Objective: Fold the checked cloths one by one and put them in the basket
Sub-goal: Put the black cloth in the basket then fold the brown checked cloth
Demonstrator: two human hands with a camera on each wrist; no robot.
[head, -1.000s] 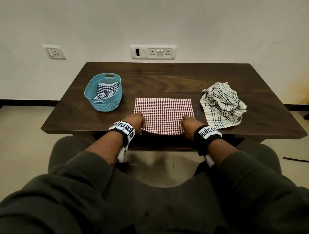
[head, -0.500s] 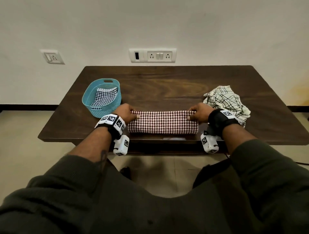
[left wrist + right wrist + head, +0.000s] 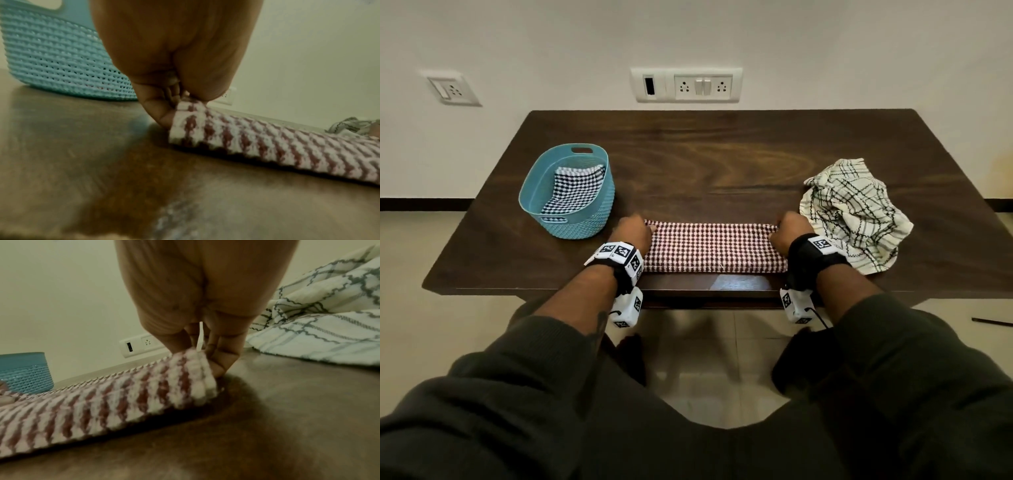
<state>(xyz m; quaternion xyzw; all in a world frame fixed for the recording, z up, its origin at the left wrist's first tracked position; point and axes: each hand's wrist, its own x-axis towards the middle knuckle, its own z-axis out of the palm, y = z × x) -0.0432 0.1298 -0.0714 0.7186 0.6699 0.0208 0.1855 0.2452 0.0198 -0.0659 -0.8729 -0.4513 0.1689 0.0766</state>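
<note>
Near the front edge of the table (image 3: 722, 164), seen from the head camera, the red checked cloth (image 3: 715, 248) lies as a long, narrow band, folded over on itself, running left to right. Left hand (image 3: 631, 233) at its left end, right hand (image 3: 789, 231) at its right end, fingers curled onto the far corners. Left of it stands the blue basket (image 3: 599, 212) with a black checked cloth (image 3: 573, 188) inside; to the right, a crumpled cream cloth (image 3: 856, 212) with dark lines. Dark wood grain, a pale wall, a socket panel (image 3: 686, 85) behind.

Left wrist view now: thumb and fingers (image 3: 162, 112) pinch the red and white corner, lifted just off the glossy table, the basket's woven wall close behind.

Right wrist view: same story, fingers (image 3: 222, 356) gripping the doubled edge, a small white tag (image 3: 200, 337) sticking up between them, cream cloth just beyond, basket far across.
</note>
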